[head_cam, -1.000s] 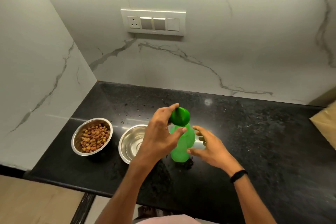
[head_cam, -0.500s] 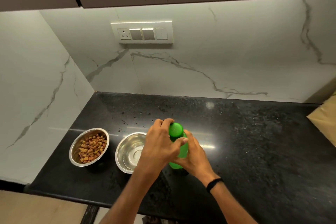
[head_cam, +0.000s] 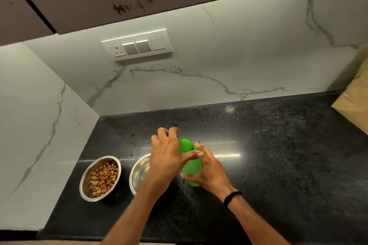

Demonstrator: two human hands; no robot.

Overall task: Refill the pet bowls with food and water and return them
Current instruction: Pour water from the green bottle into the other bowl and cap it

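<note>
Moved: both hands have closed tighter round the bottle (head_cam: 192, 167) since the earlier frame
Left hand (head_cam: 169, 155): wrapped over the cap (head_cam: 185, 145)
Right hand (head_cam: 207, 173): clasps the body
Bowls: kibble bowl (head_cam: 100, 178) left; empty bowl (head_cam: 139, 173) beside the bottle, on the counter (head_cam: 278, 155)
Advice: steady the body; twist only the cap

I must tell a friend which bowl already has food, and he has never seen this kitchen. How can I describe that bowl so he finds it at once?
Start at the black granite counter and go to its left end, near the marble wall corner. Two steel bowls stand side by side there. Take the left bowl: it holds brown kibble, while the right bowl, beside the green bottle, shows none.
</note>
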